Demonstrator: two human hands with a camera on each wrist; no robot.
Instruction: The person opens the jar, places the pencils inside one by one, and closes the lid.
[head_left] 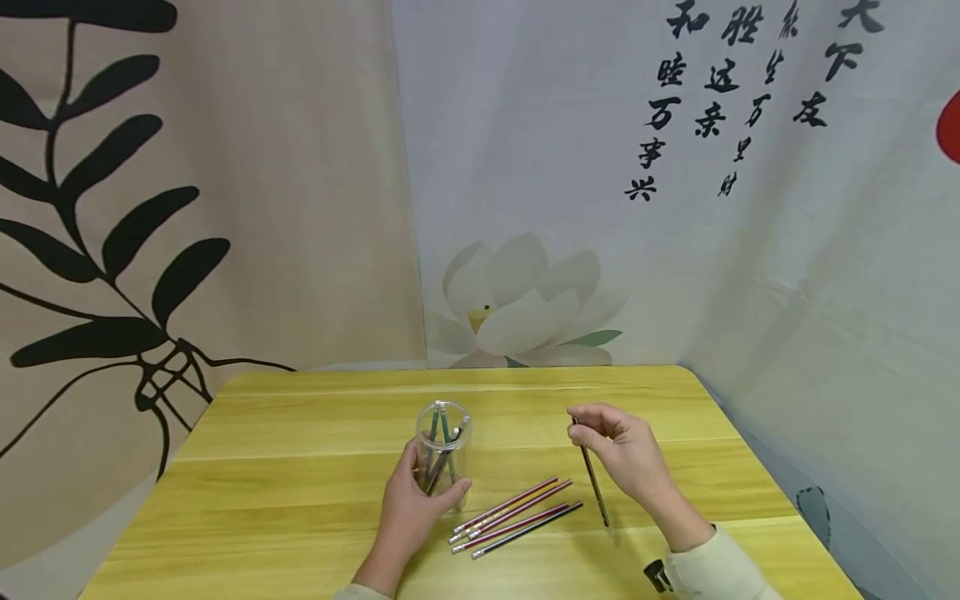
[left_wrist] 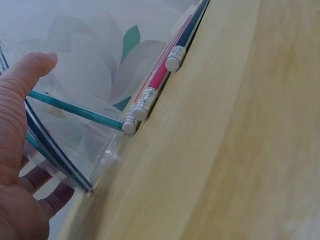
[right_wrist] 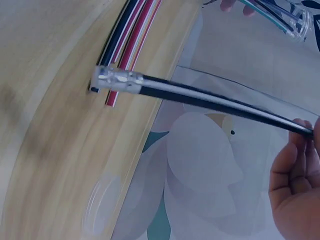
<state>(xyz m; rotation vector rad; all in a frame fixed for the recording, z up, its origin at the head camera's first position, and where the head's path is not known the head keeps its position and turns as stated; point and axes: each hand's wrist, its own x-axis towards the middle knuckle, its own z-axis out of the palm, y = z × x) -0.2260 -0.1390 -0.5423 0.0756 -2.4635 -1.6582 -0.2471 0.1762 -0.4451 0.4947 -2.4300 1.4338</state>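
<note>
My left hand (head_left: 416, 506) grips a clear plastic cup (head_left: 467, 450) around its side, thumb to the right. Inside the cup stand several pencils, some teal (left_wrist: 82, 111) and some dark (left_wrist: 55, 145). High at the right, my right hand (head_left: 622, 450) pinches one end of a dark striped pencil (head_left: 592, 483) between thumb and fingers. This pencil hangs steeply tilted, its silver-banded eraser end (right_wrist: 117, 80) pointing down. Between the hands, several loose pencils lie side by side on the table: red striped ones (head_left: 517, 504) and a dark one (head_left: 532, 528), erasers toward the left.
Everything stands on a yellow wood-grain table (head_left: 285, 467). A pale printed curtain (head_left: 525, 167) hangs right behind its far edge. In the right wrist view, a clear oval shape (right_wrist: 102, 205) lies on the tabletop near the edge.
</note>
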